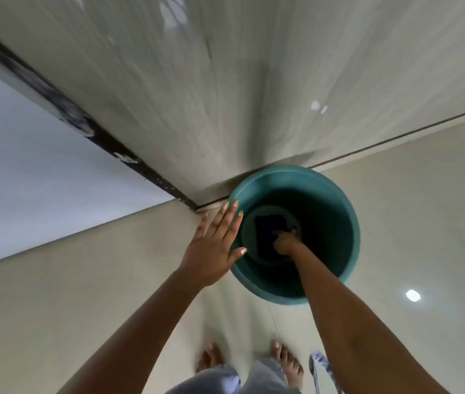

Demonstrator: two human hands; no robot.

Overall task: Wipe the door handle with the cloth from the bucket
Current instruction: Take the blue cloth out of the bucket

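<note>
A teal bucket stands on the tiled floor against the wall. A dark blue cloth lies at its bottom. My right hand reaches deep into the bucket, fingers curled and touching the cloth; whether it grips the cloth is unclear. My left hand hovers flat over the bucket's left rim with fingers spread, holding nothing. No door handle is in view.
A glossy beige tiled wall rises behind the bucket. A white door with a dark edge strip is at the left. My bare feet stand on the pale floor below the bucket.
</note>
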